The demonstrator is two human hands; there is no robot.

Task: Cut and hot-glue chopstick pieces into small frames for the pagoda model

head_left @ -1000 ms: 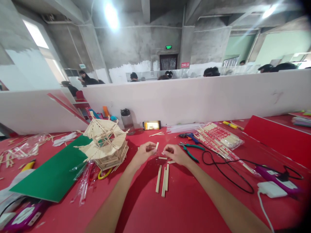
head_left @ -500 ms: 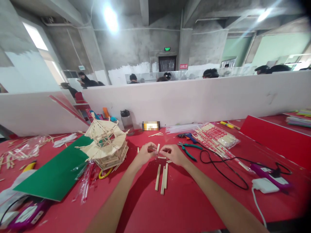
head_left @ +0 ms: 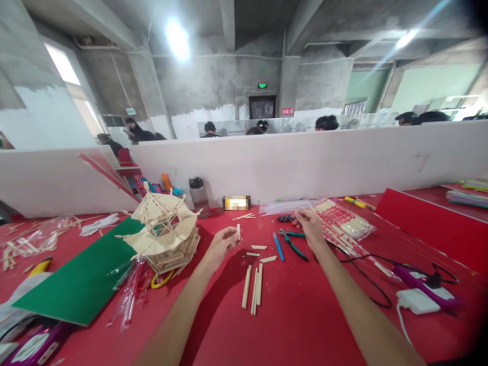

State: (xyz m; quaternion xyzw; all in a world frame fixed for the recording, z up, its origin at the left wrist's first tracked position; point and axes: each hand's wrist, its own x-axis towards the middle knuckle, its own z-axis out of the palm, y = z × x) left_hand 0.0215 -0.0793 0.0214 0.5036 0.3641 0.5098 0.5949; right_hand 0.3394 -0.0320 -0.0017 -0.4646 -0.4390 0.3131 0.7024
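My left hand [head_left: 224,244] pinches a short piece of wooden stick [head_left: 238,232], held upright above the red table. To the right, my right hand [head_left: 310,227] has its fingers curled over the handle of a glue gun [head_left: 286,219], whose front end lies on the table. Green-handled cutting pliers [head_left: 295,246] and a blue pen [head_left: 278,247] lie between my hands. Short cut sticks [head_left: 268,259] are on the table just right of my left hand. Nearer to me lie several longer wooden sticks [head_left: 254,292].
A wooden-stick pavilion model [head_left: 163,234] stands at left, partly over a green board [head_left: 76,279]. Bagged sticks [head_left: 345,218], a black cable [head_left: 373,297] and a purple power strip [head_left: 427,287] are at right. A bottle [head_left: 199,195] stands by the white partition [head_left: 285,165].
My right hand has moved away from my left, rightward to the glue gun. My left hand has shifted slightly left, still holding the stick piece. The blue pen and short sticks are now uncovered.
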